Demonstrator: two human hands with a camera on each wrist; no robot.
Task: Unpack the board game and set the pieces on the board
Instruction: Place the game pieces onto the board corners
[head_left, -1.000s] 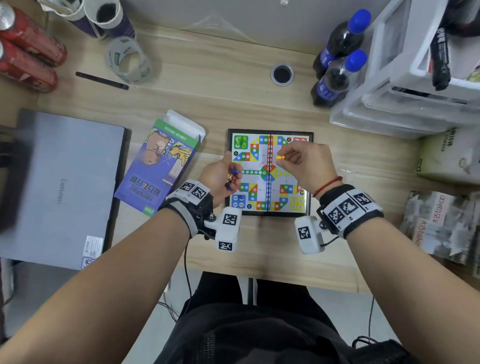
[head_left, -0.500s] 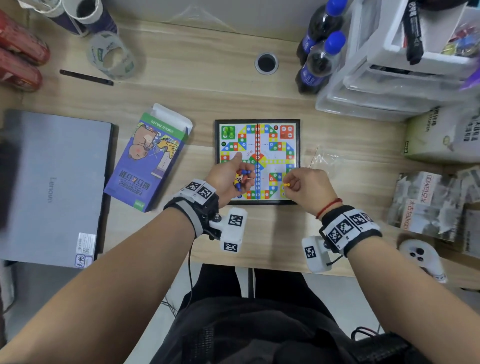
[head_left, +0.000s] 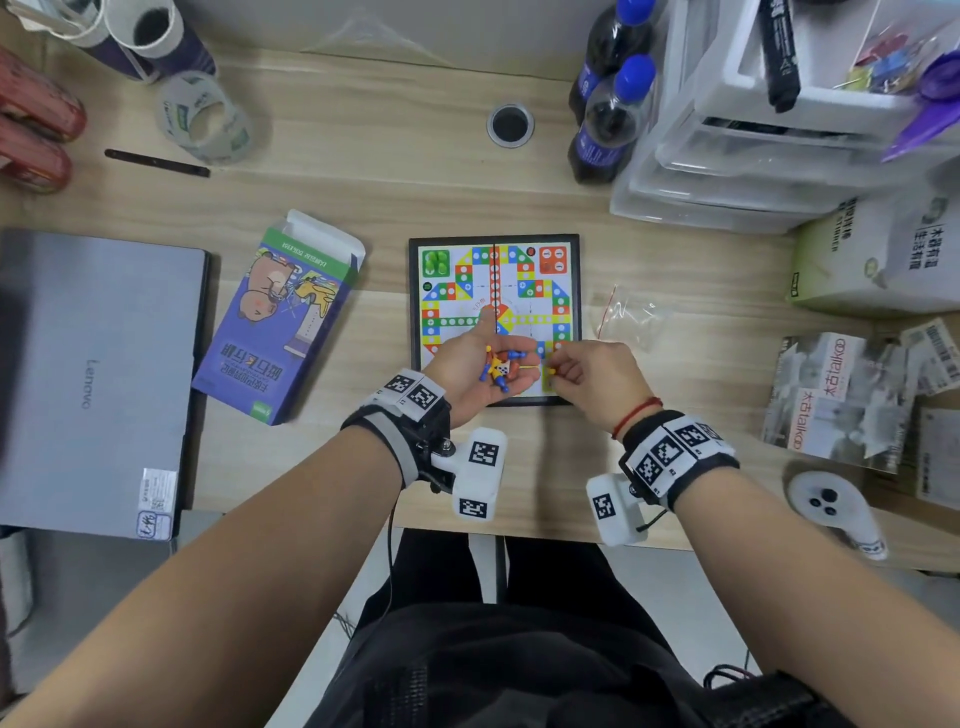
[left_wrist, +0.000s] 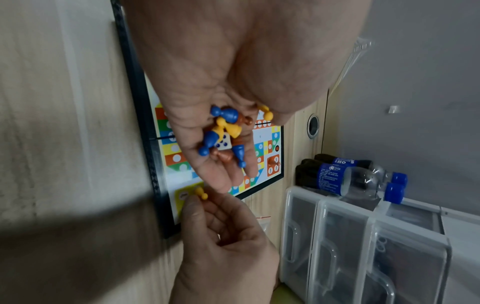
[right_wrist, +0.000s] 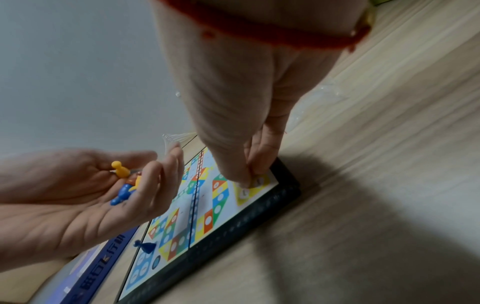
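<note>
The colourful folding game board lies flat on the desk before me. My left hand hovers palm up over its near edge, with several blue, yellow and orange pawns and a white die lying loose in the palm. My right hand pinches one yellow pawn just above the yellow corner at the near right. Green pawns stand in the far left corner. An orange pawn stands in the red corner, and a blue pawn in the near left.
The opened game box lies left of the board, a closed laptop beyond it. An empty plastic bag sits right of the board. Two bottles, clear drawers, packets and a white controller crowd the right side.
My right hand has carried the yellow pawn from the far middle of the board to the near right yellow corner. The left hand has stayed by the near edge, palm now more open.
</note>
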